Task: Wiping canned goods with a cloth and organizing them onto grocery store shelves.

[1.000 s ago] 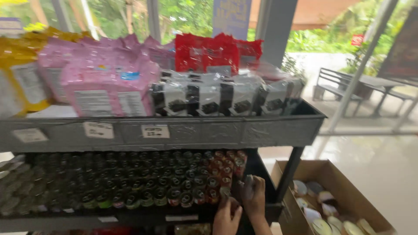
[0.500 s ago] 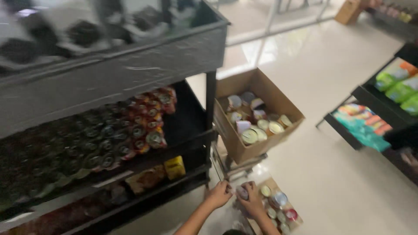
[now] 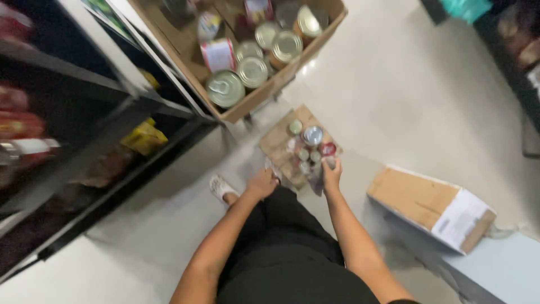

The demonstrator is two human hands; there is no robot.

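Observation:
A flat cardboard tray (image 3: 279, 137) lies on the pale floor, holding several small jars (image 3: 313, 135) under loose clear plastic wrap (image 3: 313, 183). Both my arms reach down to its near edge. My left hand (image 3: 261, 183) is closed on the wrap at the tray's near left corner. At the near right corner, my right hand (image 3: 332, 174) is curled around a small jar (image 3: 330, 162). The view is blurred, so finer detail of the grips is lost. My dark trousers fill the bottom of the view.
An open cardboard box (image 3: 256, 100) with several tins stands raised above the tray. A dark shelf rack (image 3: 101, 107) with yellow packets (image 3: 144, 137) runs along the left. A closed cardboard box (image 3: 430, 205) lies at the right. My light shoe (image 3: 221, 187) is beside the left hand.
My view has swung from the shelves down to the floor. My hands have dropped from the jar shelf to the tray of small jars and moved slightly apart.

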